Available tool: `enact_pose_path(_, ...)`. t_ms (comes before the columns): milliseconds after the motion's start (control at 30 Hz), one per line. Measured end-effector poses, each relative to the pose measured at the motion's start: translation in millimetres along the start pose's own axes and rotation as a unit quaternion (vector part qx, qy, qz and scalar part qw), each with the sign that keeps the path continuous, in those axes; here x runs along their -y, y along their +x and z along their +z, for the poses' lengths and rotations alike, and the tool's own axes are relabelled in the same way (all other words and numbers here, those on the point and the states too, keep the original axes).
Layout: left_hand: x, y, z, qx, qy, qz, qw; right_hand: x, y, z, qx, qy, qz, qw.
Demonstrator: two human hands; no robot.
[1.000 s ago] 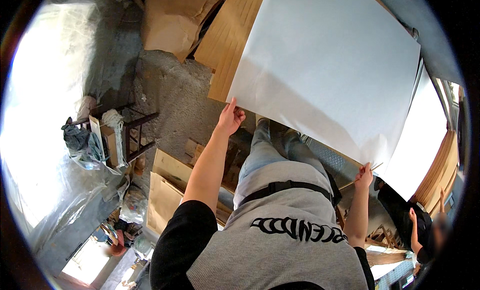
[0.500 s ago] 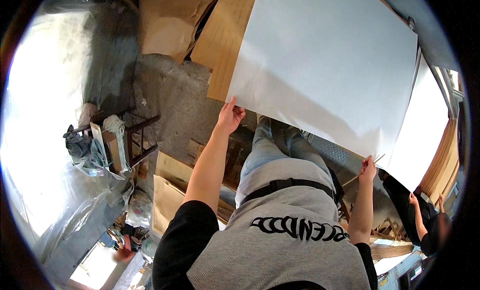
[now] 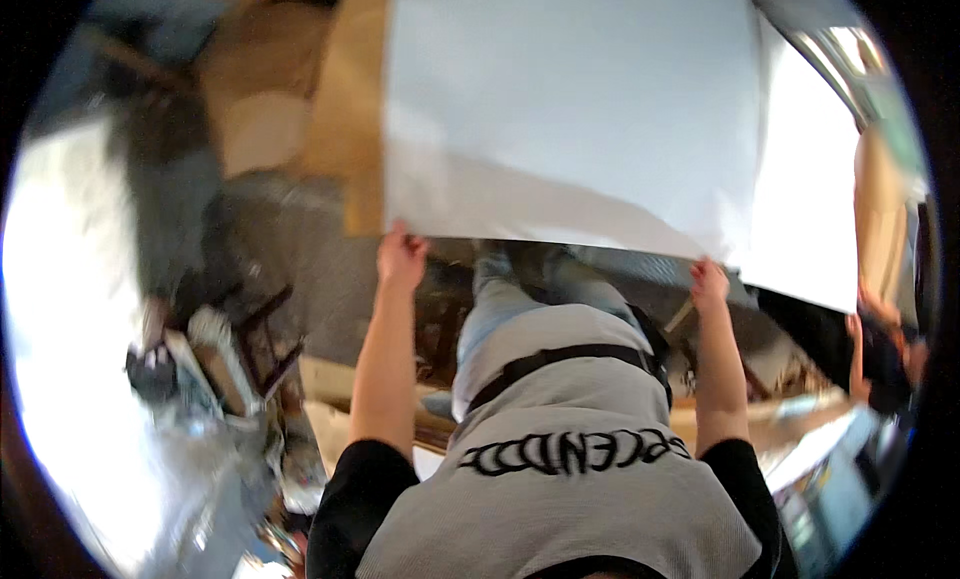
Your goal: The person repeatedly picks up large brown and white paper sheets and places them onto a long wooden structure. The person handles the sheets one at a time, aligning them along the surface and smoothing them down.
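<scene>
A large white sheet (image 3: 570, 109) stretches out in front of me, its near edge running almost level above my legs. My left hand (image 3: 403, 257) pinches its near left corner. Toward the near right corner, my right hand (image 3: 710, 282) is closed on the same edge. Any thin stick in the right fingers cannot be made out through the blur. Brown board (image 3: 355, 109) shows along the sheet's left side, and partly lies hidden behind it.
At the right, another person's hand (image 3: 853, 325) is at the near corner of a second white sheet (image 3: 808, 179). A dark rack (image 3: 268, 329) with cloths stands at the left, beside clear plastic film (image 3: 190, 479). Boards (image 3: 325, 381) lean close by my left arm.
The sheet's near edge has swung from a slant to nearly level, with its left corner lower in view. Both hands keep their hold. The whole view has shifted and blurred.
</scene>
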State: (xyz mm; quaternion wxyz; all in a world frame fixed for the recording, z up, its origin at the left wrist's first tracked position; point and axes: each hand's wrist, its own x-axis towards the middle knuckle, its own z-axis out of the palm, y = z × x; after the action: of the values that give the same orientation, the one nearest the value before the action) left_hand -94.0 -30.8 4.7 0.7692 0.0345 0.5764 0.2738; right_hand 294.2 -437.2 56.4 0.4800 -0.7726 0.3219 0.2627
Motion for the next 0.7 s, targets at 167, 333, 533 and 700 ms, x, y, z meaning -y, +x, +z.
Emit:
enact_pose_path(167, -13, -14, -3, -0.049, 0.04, 0.029, 0.998, -13, -15, 28, 0.005, -0.063, 0.027, 0.998)
enact_pose_path(333, -15, -17, -3, -0.035, 0.071, 0.049, 0.996, -19, -41, 45, 0.046, -0.089, 0.068, 0.993)
enact_pose_path(533, -22, -18, -6, -0.024, 0.089, 0.048, 0.995, -18, -39, 53, 0.019, -0.102, 0.019, 0.994)
enact_pose_path(700, -25, -11, -8, -0.02, 0.096, 0.047, 0.994, -25, -23, 45, 0.029, -0.154, -0.056, 0.986)
